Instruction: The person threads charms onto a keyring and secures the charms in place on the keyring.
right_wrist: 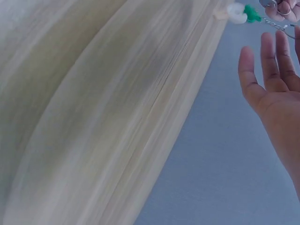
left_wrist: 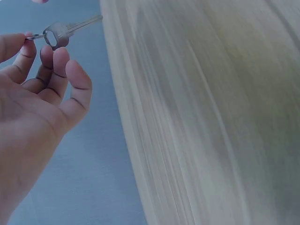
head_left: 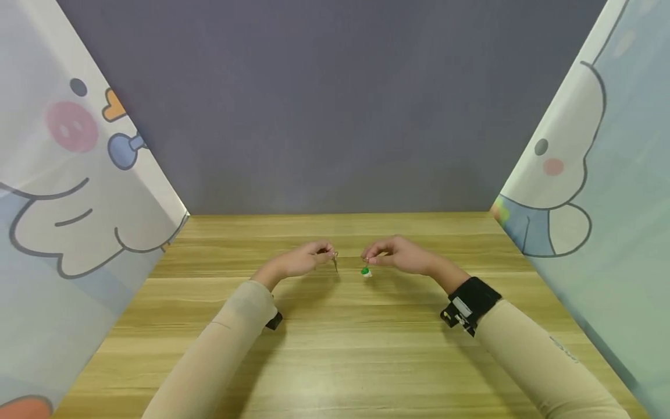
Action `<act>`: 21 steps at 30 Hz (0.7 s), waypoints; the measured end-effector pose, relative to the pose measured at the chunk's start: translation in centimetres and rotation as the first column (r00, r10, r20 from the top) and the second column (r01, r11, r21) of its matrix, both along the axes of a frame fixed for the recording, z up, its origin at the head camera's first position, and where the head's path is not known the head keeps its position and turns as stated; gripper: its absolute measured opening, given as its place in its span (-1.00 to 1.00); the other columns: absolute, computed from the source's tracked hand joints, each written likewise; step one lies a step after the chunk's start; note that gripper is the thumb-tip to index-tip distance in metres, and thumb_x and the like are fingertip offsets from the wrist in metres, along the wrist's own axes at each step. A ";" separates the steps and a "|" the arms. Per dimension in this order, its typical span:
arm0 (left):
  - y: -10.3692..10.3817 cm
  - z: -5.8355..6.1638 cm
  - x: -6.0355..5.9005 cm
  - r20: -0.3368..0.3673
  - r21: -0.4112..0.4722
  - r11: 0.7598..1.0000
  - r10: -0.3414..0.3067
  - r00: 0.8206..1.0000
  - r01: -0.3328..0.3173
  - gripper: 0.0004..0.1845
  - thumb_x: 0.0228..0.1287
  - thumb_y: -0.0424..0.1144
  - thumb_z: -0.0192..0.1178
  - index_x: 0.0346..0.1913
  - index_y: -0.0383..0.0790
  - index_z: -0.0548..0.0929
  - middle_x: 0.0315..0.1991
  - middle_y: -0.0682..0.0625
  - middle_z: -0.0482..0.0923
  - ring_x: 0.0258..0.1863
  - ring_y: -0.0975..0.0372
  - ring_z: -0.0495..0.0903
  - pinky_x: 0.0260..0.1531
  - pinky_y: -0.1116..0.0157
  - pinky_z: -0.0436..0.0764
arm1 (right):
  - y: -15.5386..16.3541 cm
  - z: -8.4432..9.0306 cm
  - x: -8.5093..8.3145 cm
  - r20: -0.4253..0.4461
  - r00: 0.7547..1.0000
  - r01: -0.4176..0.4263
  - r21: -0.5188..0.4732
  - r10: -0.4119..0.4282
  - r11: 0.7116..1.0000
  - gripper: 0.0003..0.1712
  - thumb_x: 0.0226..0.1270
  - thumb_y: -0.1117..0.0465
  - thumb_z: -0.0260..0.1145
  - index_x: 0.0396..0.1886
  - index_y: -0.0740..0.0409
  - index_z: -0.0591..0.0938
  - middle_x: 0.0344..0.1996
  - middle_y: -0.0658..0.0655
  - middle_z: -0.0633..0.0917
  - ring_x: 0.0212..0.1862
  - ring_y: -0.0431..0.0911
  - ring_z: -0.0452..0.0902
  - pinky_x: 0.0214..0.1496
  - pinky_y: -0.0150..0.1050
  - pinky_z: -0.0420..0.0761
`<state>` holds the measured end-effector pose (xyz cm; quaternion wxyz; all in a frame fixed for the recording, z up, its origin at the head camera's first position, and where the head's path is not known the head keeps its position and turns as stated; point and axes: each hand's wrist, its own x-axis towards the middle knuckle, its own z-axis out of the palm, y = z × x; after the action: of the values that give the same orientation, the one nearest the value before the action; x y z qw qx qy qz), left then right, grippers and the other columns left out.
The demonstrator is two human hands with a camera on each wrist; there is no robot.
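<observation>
Pinching a key (left_wrist: 62, 33) by its ring (left_wrist: 37, 36), the left hand (head_left: 305, 260) faces the right hand (head_left: 402, 256), which likewise pinches a charm (right_wrist: 251, 13).

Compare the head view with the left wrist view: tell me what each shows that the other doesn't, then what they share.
Only the head view: the green-and-white charm, the pale sleeves, the black strap on the right wrist and the cartoon-printed side panels.

Only the left wrist view: the palm side of the left hand.

Both: that hand pinching the key ring, the key on it, the wooden tabletop and the grey-blue backdrop.
</observation>
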<state>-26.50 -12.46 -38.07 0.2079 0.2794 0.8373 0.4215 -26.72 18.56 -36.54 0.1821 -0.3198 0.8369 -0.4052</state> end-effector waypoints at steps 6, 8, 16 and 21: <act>0.0 0.5 0.3 0.044 0.106 0.994 0.022 0.999 -0.027 -0.65 0.75 -0.06 -0.03 0.20 -0.28 0.55 0.19 -0.13 0.55 0.25 -0.18 0.50 0.27 -0.16 0.56 | 0.3 0.2 0.2 0.083 0.994 0.084 -0.110 -0.075 0.990 -0.74 0.59 0.16 0.34 -0.07 0.29 0.78 0.26 0.20 0.73 0.40 0.12 0.60 0.46 0.13 0.56; -0.1 0.8 0.3 0.072 0.149 0.988 0.021 0.997 -0.031 -0.63 0.75 -0.05 -0.02 0.24 -0.26 0.56 0.23 -0.10 0.58 0.33 -0.11 0.53 0.35 -0.15 0.55 | 0.2 0.3 0.2 0.119 0.990 0.093 -0.151 -0.075 0.984 -0.70 0.62 0.15 0.31 -0.04 0.35 0.73 0.30 0.25 0.70 0.39 0.10 0.61 0.49 0.12 0.55; 0.2 1.7 0.4 0.142 0.280 0.959 0.008 0.990 -0.048 -0.67 0.75 -0.05 -0.01 0.16 -0.25 0.57 0.19 -0.27 0.61 0.24 0.04 0.62 0.40 -0.21 0.51 | 0.0 0.5 0.0 0.188 0.981 0.107 -0.287 -0.053 0.952 -0.67 0.74 0.11 0.15 0.00 0.35 0.58 0.19 0.42 0.68 0.21 0.00 0.71 0.42 0.06 0.61; 0.5 1.8 0.8 0.151 0.289 0.955 0.020 0.988 -0.064 -0.71 0.75 -0.08 -0.02 0.12 -0.23 0.58 0.06 -0.27 0.61 0.05 0.08 0.66 0.25 -0.03 0.64 | -0.4 0.0 -0.1 0.207 0.974 0.153 -0.277 -0.097 0.949 -0.70 0.73 0.07 0.15 -0.07 0.24 0.61 -0.16 0.17 0.72 -0.04 0.15 0.70 0.11 -0.09 0.73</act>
<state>-25.72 -11.95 -36.24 0.2159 0.2575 0.7539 0.5646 -26.79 18.15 -36.55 0.1862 -0.2489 0.7655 -0.5634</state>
